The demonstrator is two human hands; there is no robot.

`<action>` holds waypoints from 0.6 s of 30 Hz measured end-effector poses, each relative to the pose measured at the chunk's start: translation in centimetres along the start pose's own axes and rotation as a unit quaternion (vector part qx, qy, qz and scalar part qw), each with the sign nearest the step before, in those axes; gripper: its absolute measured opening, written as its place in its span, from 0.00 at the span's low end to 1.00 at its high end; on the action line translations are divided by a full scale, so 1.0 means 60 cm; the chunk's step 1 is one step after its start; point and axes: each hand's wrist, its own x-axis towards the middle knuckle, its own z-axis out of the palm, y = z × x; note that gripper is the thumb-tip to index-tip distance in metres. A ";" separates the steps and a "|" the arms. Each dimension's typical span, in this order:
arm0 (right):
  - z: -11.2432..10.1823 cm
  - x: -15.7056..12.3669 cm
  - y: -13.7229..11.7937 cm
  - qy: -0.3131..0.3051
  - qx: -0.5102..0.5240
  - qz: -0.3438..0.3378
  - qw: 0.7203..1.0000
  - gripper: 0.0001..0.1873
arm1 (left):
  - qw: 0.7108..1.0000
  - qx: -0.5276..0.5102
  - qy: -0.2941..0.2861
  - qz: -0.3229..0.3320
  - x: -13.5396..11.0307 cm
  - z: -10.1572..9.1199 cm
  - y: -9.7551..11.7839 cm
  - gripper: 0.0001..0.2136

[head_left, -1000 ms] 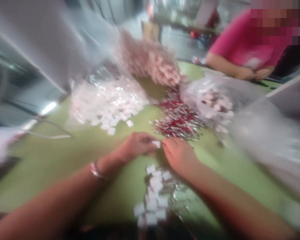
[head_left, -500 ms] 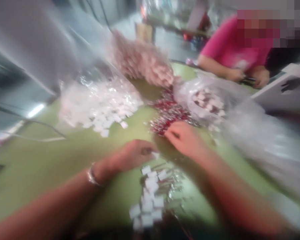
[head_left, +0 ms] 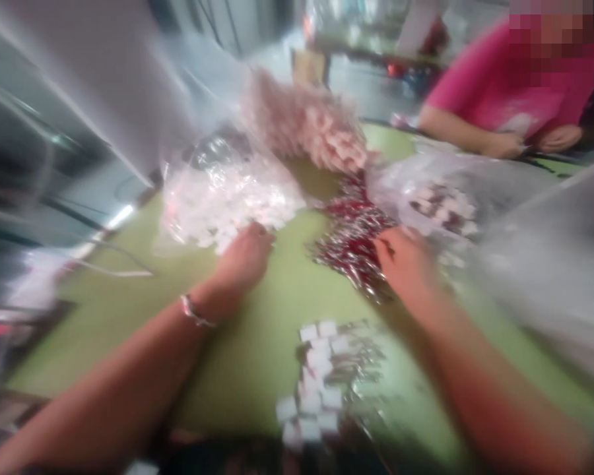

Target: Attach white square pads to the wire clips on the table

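Observation:
My left hand (head_left: 247,254) reaches to the near edge of a heap of small white square pieces (head_left: 228,204) in a clear plastic bag. Its fingertips are turned away and smeared, so its grasp is hidden. My right hand (head_left: 408,260) rests at the right side of a pile of thin red and silver strips (head_left: 351,244). Thumb and fingers come together there, but what they hold, if anything, is too blurred to name. Nearer to me, several white squares with thin silvery strips beside them (head_left: 319,359) lie in an uneven column.
Pale pink pieces (head_left: 307,125) in plastic lie at the back of the green table (head_left: 237,376). A clear bag of white and dark red pieces (head_left: 445,204) lies to the right. Across the table sits a person in a pink shirt (head_left: 495,86), hands on the tabletop.
My left hand has moved forward and left, from above the column to the heap. The white square it held is gone from it, and the column's far end shows another square. The view has shifted.

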 end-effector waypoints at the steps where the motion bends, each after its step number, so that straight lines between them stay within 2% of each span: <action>1: -0.002 -0.003 -0.009 -0.007 0.043 -0.002 0.999 0.10 | 1.000 -0.003 -0.015 0.010 0.002 0.002 -0.003 0.13; 4: -0.003 -0.017 -0.043 -0.068 0.167 0.011 0.984 0.09 | 0.999 -0.031 -0.026 0.033 0.000 0.006 -0.002 0.12; 7: -0.002 -0.030 -0.073 -0.144 0.227 0.066 0.961 0.07 | 0.996 -0.079 -0.029 0.032 -0.008 0.007 0.010 0.11; 10: -0.004 -0.037 -0.089 -0.182 0.257 0.093 0.944 0.07 | 0.978 -0.208 -0.032 0.004 -0.014 0.009 0.025 0.10; 12: -0.007 -0.038 -0.093 -0.196 0.279 0.095 0.935 0.09 | 0.931 -0.357 -0.068 -0.035 -0.018 0.013 0.033 0.14; 15: -0.012 -0.037 -0.098 -0.225 0.317 0.114 0.914 0.11 | 0.809 -0.559 -0.145 -0.109 -0.027 0.018 0.048 0.19; 18: -0.017 -0.034 -0.105 -0.253 0.352 0.135 0.891 0.11 | 0.706 -0.668 -0.178 -0.156 -0.034 0.019 0.065 0.16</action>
